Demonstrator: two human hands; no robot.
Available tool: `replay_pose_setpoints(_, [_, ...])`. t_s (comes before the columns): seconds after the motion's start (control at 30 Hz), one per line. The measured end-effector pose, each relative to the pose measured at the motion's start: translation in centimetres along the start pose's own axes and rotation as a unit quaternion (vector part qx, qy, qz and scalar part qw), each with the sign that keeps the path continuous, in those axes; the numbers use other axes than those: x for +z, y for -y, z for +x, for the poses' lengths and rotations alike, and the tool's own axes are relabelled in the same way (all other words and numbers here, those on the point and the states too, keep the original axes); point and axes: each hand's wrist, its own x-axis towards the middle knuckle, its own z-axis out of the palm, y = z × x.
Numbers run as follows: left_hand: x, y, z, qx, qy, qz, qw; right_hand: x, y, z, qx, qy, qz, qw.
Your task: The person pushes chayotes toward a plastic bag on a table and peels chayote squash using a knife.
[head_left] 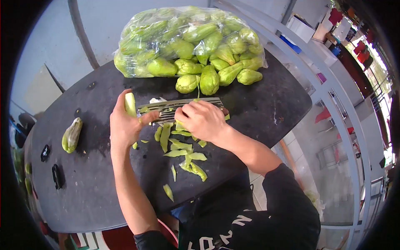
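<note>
Striped board: A long, flat, dark-and-light striped board point(164, 109) spans your two hands above a dark, round-edged table point(96, 191), near a clear plastic bag point(143, 31) of green, pear-shaped chayotes point(209, 80).
Steady stroke: You would likely do best to brace the board's left end, tuck your right fingertips clear of its surface and press evenly.
Left hand: Your bare left hand point(126, 125) spreads its thumb over that end, a long pale-green piece point(130, 104) against its forefinger; how tightly it closes cannot be told.
Right hand: Your bare right hand point(204, 118) curls closed around a mostly hidden green chunk point(180, 124) at the board.
Green strips: Thin, flat pale-green strips point(197, 156) lie scattered on your side.
</note>
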Motion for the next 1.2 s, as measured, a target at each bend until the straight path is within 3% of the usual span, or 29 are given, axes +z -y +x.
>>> replay_pose_setpoints(0.13, [1.7,2.7,1.0,0.071,-0.065,0.0,0.995,-0.5,-1.0,0.2,-0.007,-0.017,-0.025,1.0])
replay_pose_setpoints(0.47, [1.9,5.2,2.8,0.002,-0.12,0.019,0.993,-0.6,-0.2,0.0,-0.05,0.002,-0.013,0.999])
replay_pose_setpoints(0.6, [1.6,7.9,4.0,-0.003,-0.193,0.068,0.979,-0.6,-0.1,0.1,-0.028,-0.006,0.003,1.0])
replay_pose_setpoints(0.67, [1.0,9.0,4.7,-0.083,-0.18,-0.04,0.979,-1.2,-0.6,0.2,-0.012,-0.027,0.014,0.999])
replay_pose_setpoints(0.7, [0.7,8.6,4.4,-0.122,-0.115,-0.248,0.954,-1.4,-0.9,0.2,0.006,-0.046,0.027,0.999])
replay_pose_setpoints(0.73, [0.4,8.1,4.1,-0.124,-0.114,-0.245,0.955,-1.4,-1.0,0.1,0.009,-0.046,0.029,0.998])
replay_pose_setpoints(0.8, [0.5,6.6,3.6,-0.149,-0.046,-0.463,0.872,-1.4,-1.7,0.0,0.027,-0.045,0.03,0.998])
replay_pose_setpoints(0.87, [1.1,5.0,2.8,-0.138,-0.026,-0.466,0.874,-1.4,-2.0,0.0,0.031,-0.054,0.04,0.997])
replay_pose_setpoints(1.0, [3.0,1.1,0.6,0.0,-0.089,-0.233,0.968,-1.1,-1.9,0.0,0.047,-0.054,0.018,0.997])
replay_pose_setpoints(1.07, [4.5,0.6,-0.1,0.145,-0.196,-0.043,0.969,-0.9,-1.6,-0.1,0.055,-0.051,0.001,0.997])
replay_pose_setpoints(1.2, [5.0,-2.0,-1.5,0.111,-0.166,0.054,0.978,-0.4,-0.8,-0.1,0.01,-0.043,-0.033,0.998])
